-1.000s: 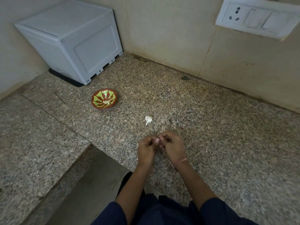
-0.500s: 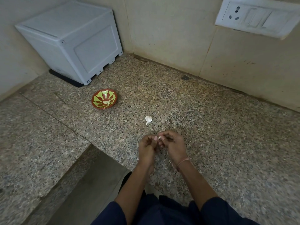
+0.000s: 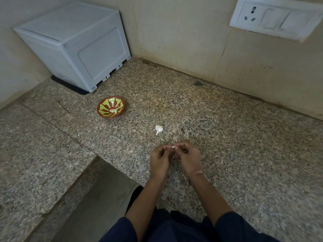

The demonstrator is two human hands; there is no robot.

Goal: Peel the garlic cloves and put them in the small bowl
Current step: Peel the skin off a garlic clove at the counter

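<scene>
My left hand (image 3: 160,158) and my right hand (image 3: 189,157) meet fingertip to fingertip low over the granite counter (image 3: 227,137). Between them they pinch a small white garlic clove (image 3: 173,147), mostly hidden by the fingers. Another garlic clove (image 3: 158,129), white with a short stem, lies on the counter just beyond my hands. Further back and to the left stands the small bowl (image 3: 111,109), red-brown with green stripes inside, with a pale peeled clove (image 3: 113,111) in it.
A white plastic box (image 3: 75,44) on a dark mat fills the back left corner. A switch and socket plate (image 3: 272,18) is on the wall at upper right. The counter has a cut-out edge (image 3: 97,156) at lower left, close to my left forearm.
My fingers have worked slightly on the clove between them, and a bit more of its white shows. The hands stay in the same place. The bowl and the loose clove have not moved.
</scene>
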